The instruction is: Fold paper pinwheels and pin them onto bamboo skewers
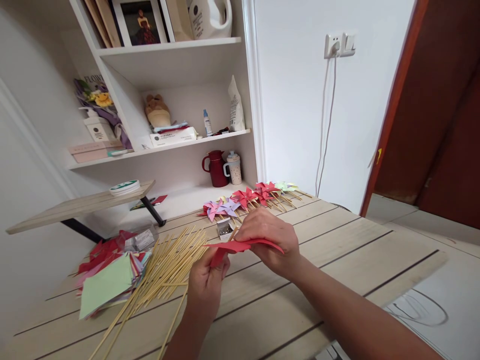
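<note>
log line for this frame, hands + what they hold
left hand: grips red paper | right hand: pinches same paper on top | wooden sticks left of hands | finished pinwheels behind

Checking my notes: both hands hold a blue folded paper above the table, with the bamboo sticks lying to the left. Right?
Not quite: the head view shows the folded paper is red, not blue. Both the left hand and right hand hold it above the table, bamboo sticks lying left.
</note>
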{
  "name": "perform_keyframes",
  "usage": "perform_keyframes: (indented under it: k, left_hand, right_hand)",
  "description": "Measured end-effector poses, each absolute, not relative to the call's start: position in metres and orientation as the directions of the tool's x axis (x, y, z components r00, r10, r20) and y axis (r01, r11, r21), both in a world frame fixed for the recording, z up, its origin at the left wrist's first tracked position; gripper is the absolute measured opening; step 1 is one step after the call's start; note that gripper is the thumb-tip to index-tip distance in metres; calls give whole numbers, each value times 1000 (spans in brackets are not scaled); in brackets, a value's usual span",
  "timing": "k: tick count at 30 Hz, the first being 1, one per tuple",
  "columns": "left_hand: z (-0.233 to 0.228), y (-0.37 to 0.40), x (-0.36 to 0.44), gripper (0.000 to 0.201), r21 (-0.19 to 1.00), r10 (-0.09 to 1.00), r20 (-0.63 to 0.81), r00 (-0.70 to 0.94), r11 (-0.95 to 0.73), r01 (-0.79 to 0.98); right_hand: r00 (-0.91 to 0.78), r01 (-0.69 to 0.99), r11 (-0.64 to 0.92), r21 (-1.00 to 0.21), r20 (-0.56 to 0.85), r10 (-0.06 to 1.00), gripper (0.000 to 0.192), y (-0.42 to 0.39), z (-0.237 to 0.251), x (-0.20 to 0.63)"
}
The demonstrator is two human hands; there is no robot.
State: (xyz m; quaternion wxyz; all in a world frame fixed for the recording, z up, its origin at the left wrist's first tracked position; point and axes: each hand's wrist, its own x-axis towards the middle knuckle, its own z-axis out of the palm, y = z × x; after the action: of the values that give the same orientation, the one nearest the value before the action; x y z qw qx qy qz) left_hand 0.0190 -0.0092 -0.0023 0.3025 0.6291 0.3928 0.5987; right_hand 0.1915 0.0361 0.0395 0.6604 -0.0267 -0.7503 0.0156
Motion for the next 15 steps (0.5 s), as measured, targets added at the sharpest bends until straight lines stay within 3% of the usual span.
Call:
perform_keyframes:
  k: [5, 12, 15]
  left_hand:
    - [-1, -4, 16, 39, 859, 852, 512, -113, -505, 84]
    - [-5, -1, 14, 32, 879, 857, 469, -213, -477, 13]
    - [-5, -1, 14, 30, 858, 824, 500, -269, -513, 25]
  right_hand:
    - [-122, -30, 996, -82, 989, 77, 11, 38, 37, 190]
    - [-178, -198, 903, -381, 920, 349, 7, 38, 26, 181]
    - [-169, -370, 734, -569, 818, 549, 8, 38, 22, 175]
